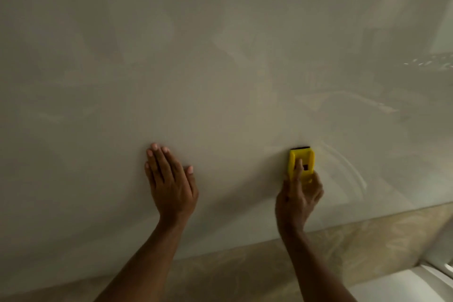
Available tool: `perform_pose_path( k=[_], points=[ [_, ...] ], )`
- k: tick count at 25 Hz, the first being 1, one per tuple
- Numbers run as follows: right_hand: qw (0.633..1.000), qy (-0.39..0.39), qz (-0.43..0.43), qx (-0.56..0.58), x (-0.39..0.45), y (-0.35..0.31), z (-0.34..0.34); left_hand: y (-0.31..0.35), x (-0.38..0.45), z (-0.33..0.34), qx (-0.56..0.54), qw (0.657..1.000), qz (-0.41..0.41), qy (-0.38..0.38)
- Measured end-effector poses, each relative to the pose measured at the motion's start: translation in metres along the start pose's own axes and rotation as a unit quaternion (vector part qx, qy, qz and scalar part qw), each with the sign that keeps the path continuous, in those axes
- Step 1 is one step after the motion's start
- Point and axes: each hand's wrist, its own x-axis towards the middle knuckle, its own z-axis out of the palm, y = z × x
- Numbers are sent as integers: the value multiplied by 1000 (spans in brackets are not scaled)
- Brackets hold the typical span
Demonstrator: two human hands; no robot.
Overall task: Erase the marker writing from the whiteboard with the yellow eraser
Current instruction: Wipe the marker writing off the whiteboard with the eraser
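A glossy whiteboard (220,56) fills the frame; left hand (169,179) presses flat, fingers together; right hand (297,193) pinches yellow eraser (301,164) at lower right.

I see wide bare whiteboard (220,68) above and to both sides of my eraser (301,163). My left hand (169,179), flat on the board, blocks the leftward path; the tan ledge (367,240) bounds it below.
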Motion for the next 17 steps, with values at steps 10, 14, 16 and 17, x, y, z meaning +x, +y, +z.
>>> perform_pose_path(
  k=[10,14,16,17],
  points=[
    [962,-3,-270,-26,50,-20,3,31,9,7,-27,998,-48,33],
    [993,43,-107,18,78,10,-7,45,29,11,-8,984,177,34],
    [995,47,-85,5,72,14,-9,63,37,12,-7,982,182,52],
    [984,23,-178,-22,70,20,-12,68,38,13,-1,983,174,57]
  ],
)
